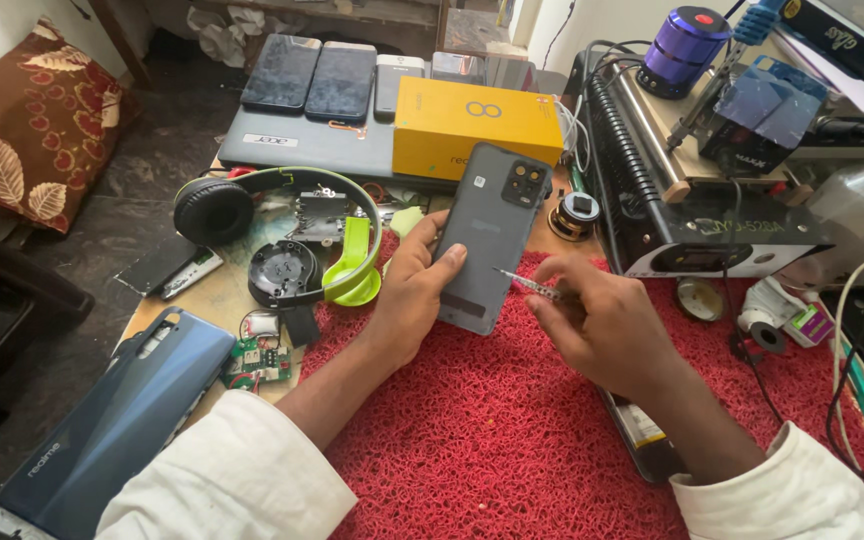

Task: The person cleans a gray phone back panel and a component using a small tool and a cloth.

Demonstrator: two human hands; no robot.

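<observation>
White sleeves frame a red mat [512, 440] on the bench. Left hand [407, 295] fingers grip a grey phone [490, 235], back up, above the mat; right hand [597, 320] fingers pinch a thin tool [527, 283] touching it.

Left hand [414, 290] gripping grey phone [489, 235], right hand [597, 325] pinching thin tool [529, 284], red mat [492, 440]

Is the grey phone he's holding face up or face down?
Face down: the grey phone shows its back cover and camera block upward, held by the left hand, while the right hand points a thin tool at it.
</observation>
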